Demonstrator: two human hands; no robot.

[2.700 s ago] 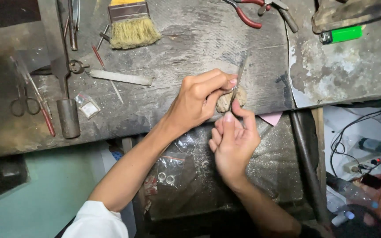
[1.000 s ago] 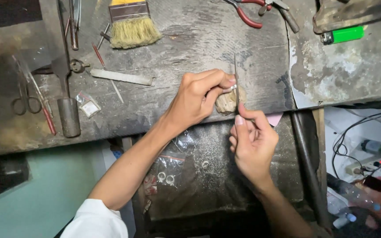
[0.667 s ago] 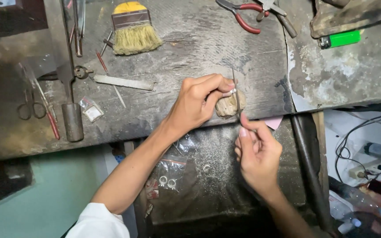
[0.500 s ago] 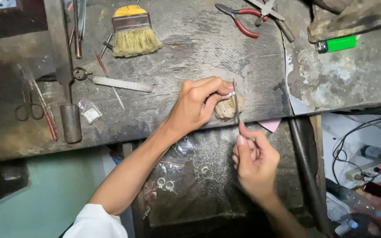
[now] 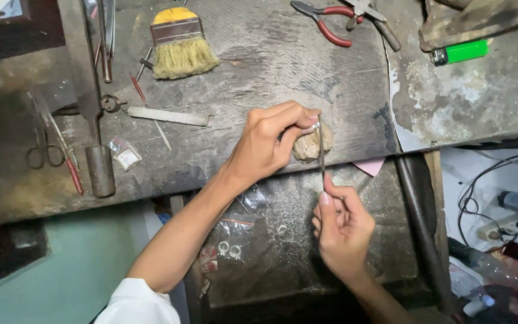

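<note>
**Filing a small ring at the wooden peg**

My left hand (image 5: 268, 144) pinches one small silver ring (image 5: 310, 128) between thumb and fingertips, pressed against the rounded wooden peg (image 5: 313, 144) at the edge of the worn grey tabletop (image 5: 271, 54). My right hand (image 5: 342, 228) is closed around one thin metal file (image 5: 322, 159), held upright with its tip at the ring. On the tabletop lie one straw-bristled brush (image 5: 181, 45), one pair of red-handled pliers (image 5: 325, 21), one green lighter (image 5: 460, 52) and one pair of scissors (image 5: 43, 141). Three loose rings (image 5: 229, 247) rest in the tray below.
</note>
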